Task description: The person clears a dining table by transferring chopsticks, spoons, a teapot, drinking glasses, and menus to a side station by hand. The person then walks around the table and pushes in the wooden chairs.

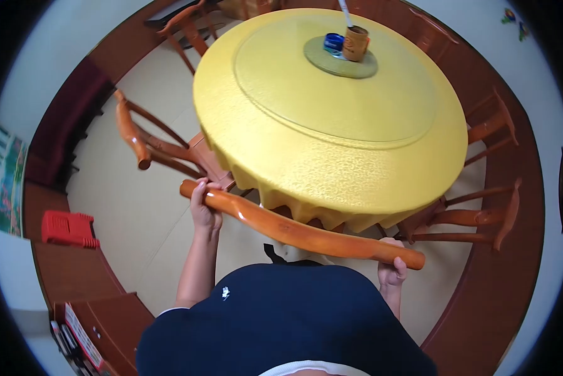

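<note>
A glossy brown wooden chair top rail [294, 232] runs across in front of my body, its left end higher in the view than its right. Near its left end, my left hand [206, 203] is wrapped round the wood. My right hand [392, 266] grips the rail close to its right end. Just beyond the rail stands a round table with a yellow cloth [331, 169] hanging in folds over its edge. Most of the held chair below the rail is hidden.
Wooden chairs stand at the left [131, 131] and right [507, 213] of the table. A brown container [355, 45] and a blue tin [334, 42] sit on the round centrepiece [325, 62]. A red plastic stool [68, 228] is by the left wall.
</note>
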Demonstrator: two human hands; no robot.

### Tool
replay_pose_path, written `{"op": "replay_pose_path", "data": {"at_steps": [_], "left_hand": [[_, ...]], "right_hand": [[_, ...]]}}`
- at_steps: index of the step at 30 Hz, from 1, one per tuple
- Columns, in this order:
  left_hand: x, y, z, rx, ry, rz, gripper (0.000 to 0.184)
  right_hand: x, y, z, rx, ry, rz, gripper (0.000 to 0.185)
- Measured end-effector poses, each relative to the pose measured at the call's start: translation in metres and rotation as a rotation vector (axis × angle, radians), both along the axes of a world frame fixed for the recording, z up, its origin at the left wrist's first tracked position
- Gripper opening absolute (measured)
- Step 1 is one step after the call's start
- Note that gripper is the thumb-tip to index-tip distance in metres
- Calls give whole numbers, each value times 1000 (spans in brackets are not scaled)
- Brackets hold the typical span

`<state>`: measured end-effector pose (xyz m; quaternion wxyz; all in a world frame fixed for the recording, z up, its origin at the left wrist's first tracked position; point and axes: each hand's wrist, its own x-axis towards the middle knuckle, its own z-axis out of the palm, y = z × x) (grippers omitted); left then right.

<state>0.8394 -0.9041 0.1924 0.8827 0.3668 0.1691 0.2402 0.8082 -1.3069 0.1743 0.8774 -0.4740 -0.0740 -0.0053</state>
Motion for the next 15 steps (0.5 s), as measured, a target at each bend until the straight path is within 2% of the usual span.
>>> {"op": "replay_pose_path", "data": {"at_steps": [4, 15], "left_hand": [[24, -7, -7, 37, 8, -13, 17], [42, -15, -13, 12, -26, -12, 16]], "right_hand": [[14, -4, -10, 1, -21, -42, 44], [44, -11, -12, 61, -78, -46, 42]]}}
